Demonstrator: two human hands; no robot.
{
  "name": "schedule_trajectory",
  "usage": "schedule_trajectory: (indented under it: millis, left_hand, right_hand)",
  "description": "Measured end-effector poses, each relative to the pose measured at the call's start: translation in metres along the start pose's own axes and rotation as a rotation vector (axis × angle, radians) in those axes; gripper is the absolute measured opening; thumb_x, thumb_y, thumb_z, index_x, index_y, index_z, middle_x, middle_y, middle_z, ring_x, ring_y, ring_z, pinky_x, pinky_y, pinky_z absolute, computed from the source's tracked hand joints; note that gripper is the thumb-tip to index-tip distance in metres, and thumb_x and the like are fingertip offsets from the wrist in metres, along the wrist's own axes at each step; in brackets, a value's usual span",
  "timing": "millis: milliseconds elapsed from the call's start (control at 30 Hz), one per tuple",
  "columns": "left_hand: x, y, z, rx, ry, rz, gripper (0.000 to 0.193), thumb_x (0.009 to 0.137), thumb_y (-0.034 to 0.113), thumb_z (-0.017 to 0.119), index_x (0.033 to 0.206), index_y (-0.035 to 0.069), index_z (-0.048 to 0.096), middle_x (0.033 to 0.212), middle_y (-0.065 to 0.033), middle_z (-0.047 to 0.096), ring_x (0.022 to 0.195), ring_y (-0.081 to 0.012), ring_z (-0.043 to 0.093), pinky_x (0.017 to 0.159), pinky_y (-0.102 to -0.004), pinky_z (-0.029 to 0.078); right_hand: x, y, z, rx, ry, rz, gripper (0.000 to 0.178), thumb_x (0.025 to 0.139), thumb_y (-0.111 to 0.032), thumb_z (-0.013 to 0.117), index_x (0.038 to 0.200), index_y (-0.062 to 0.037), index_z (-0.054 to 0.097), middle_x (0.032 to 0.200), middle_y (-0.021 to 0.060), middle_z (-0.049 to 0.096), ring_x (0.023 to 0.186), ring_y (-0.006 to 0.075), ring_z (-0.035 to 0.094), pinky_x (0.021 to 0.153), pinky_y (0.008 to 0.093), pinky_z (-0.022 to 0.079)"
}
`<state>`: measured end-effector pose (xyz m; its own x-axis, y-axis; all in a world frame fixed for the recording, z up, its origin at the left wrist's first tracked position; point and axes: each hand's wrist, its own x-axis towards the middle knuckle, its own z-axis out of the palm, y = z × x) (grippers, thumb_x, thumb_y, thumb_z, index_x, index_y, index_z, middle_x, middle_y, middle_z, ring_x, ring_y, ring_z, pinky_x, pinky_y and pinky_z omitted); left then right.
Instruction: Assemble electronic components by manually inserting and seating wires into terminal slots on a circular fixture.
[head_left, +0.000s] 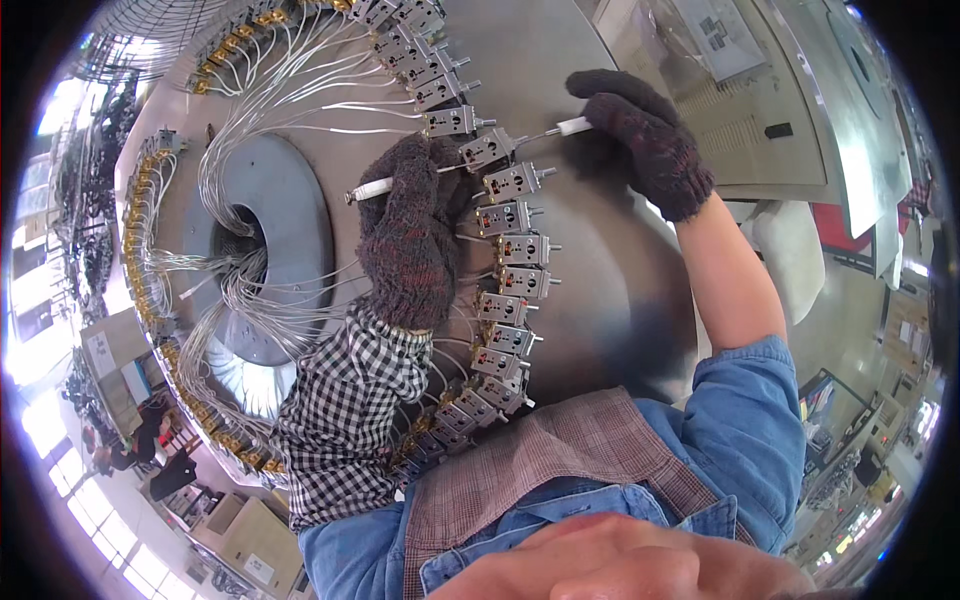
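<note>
One metal box (487,149) in a curved row of small metal boxes (522,249) is noted between the two gloved hands. Its long axis is seen to run roughly left to right, with the pin end raised slightly toward the right hand (640,140). The left hand (408,230) is judged the nearer of the two, being placed just beside the box's left end; the right hand is set well apart, beyond the pin.

A white-handled tool (574,126) is pinched by the fingers of the right hand, the topmost of them being held away from the handle. Its thin metal tip is directed leftward at the pin; whether contact is made cannot be told. A second white-handled tool (373,189) is gripped by the curled fingers of the left hand, its thin shaft being pointed rightward at the same box. The fingertips there are partly hidden.

The row is carried by a desk (600,290) with a smooth, shiny metal top. At left, bundles of white wires (262,125) are led from the opening of a grey ring (305,190).

In the room, a beige cabinet (810,165) is found at upper right, a white seat (793,255) below it, and cardboard boxes (262,540) and bright windows (95,515) at lower left.
</note>
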<state>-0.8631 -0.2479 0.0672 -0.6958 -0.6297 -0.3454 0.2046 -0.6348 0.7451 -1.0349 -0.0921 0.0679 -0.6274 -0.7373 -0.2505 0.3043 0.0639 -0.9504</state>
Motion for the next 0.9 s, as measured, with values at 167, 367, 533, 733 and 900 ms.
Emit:
schedule_trajectory:
  millis: [167,367,533,733,900]
  left_hand:
    - [-0.011,0.008,0.002,-0.028,0.0,0.053,0.022,0.091,0.017,0.057,0.109,0.006,0.054,0.101,-0.0105,0.061,0.092,-0.0223,0.061,0.078,-0.0372,0.054]
    - [-0.025,0.007,0.0,0.12,0.11,0.01,0.024,0.09,0.021,0.058,0.109,0.007,0.055,0.103,-0.0074,0.061,0.094,-0.0234,0.06,0.079,-0.0348,0.052]
    - [-0.021,0.004,-0.002,0.011,0.033,-0.037,0.023,0.091,0.017,0.057,0.109,0.003,0.055,0.1,-0.0113,0.061,0.09,-0.0208,0.061,0.076,-0.0332,0.054]
    - [-0.014,0.001,-0.008,-0.026,-0.048,-0.057,0.022,0.092,0.017,0.055,0.109,0.002,0.054,0.099,-0.0118,0.061,0.089,-0.0218,0.061,0.077,-0.0334,0.054]
    - [-0.011,-0.001,-0.015,-0.02,-0.09,-0.046,0.023,0.092,0.017,0.054,0.109,0.002,0.054,0.098,-0.0119,0.06,0.089,-0.023,0.061,0.078,-0.0348,0.054]
  right_hand:
    - [-0.022,-0.002,-0.001,0.04,0.092,-0.032,0.029,0.086,-0.015,0.057,0.112,-0.0031,0.059,0.087,0.0063,0.061,0.072,0.0131,0.059,0.06,0.0277,0.052]
    - [-0.025,0.003,0.0,-0.236,0.109,-0.238,0.028,0.086,-0.013,0.056,0.112,-0.0037,0.059,0.091,0.0029,0.059,0.079,0.0107,0.056,0.071,0.0267,0.048]
    - [-0.025,0.005,0.003,-0.146,0.061,-0.137,0.027,0.086,-0.012,0.057,0.111,-0.0044,0.06,0.098,0.0022,0.058,0.086,0.0104,0.054,0.077,0.0252,0.047]
    - [-0.024,0.004,0.007,-0.263,0.023,-0.19,0.026,0.086,-0.011,0.057,0.111,-0.0036,0.06,0.102,0.0036,0.057,0.087,0.0116,0.055,0.078,0.0254,0.047]
    - [-0.018,0.003,0.009,0.082,-0.086,-0.135,0.025,0.088,-0.011,0.056,0.111,-0.0031,0.059,0.101,0.006,0.059,0.088,0.0124,0.057,0.078,0.0262,0.048]
